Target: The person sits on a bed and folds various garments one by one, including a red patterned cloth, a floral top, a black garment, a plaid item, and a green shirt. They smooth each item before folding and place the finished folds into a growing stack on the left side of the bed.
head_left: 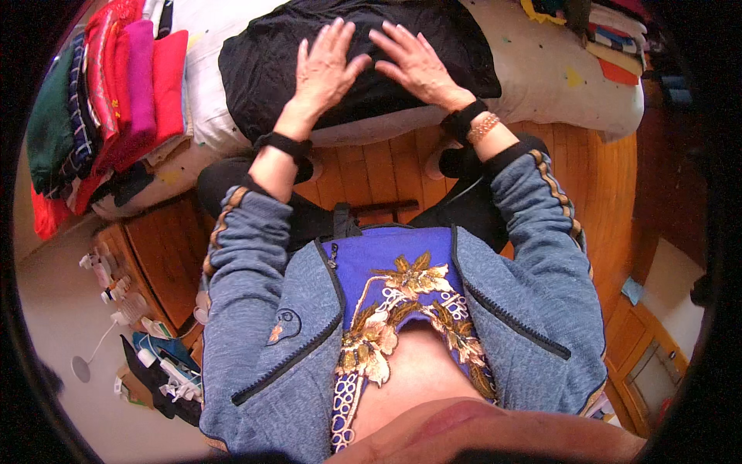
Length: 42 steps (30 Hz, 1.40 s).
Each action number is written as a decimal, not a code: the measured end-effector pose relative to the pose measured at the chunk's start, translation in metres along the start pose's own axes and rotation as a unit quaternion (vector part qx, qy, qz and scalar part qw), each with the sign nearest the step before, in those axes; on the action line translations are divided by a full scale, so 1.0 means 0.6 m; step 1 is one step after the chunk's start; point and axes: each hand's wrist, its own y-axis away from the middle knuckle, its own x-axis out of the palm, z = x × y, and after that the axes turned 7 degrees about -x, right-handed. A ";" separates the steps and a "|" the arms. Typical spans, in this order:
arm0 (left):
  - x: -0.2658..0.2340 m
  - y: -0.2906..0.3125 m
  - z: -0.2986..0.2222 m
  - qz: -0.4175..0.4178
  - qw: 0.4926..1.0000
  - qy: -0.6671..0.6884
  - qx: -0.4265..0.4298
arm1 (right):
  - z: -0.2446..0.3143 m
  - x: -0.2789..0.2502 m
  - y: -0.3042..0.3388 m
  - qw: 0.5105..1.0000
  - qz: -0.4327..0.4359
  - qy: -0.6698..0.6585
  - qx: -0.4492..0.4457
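A black cloth, apparently a garment [255, 66], lies spread over a pale, speckled bed cover [533, 73] in front of me. My left hand [325, 73] is over the middle of it, palm down with fingers stretched out. Close beside it, my right hand [417, 68] is also palm down over the cloth, fingers spread and angled toward the left. The thumbs point at each other with a small gap between them. Neither hand grips anything. Each wrist wears a black band, and the right one also has a beaded bracelet [483, 127].
Folded clothes [139, 85] in red, purple and green are stacked on the bed at the left. Another pile of folded cloth [614, 42] is at the far right. Wooden floor [371, 166] shows below the bed edge. A wooden cabinet [166, 255] stands at my left.
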 end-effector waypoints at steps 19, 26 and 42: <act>0.035 0.103 0.019 0.140 0.987 -0.030 -0.074 | -0.179 -0.029 0.144 0.831 -0.032 -0.273 0.483; 0.017 0.091 0.102 -0.170 0.913 0.282 -0.240 | -0.109 -0.036 -0.042 0.814 -0.187 -0.410 0.366; -0.012 0.135 0.152 -0.216 0.850 0.319 -0.359 | 0.198 0.102 -0.145 0.966 0.012 -0.251 -0.055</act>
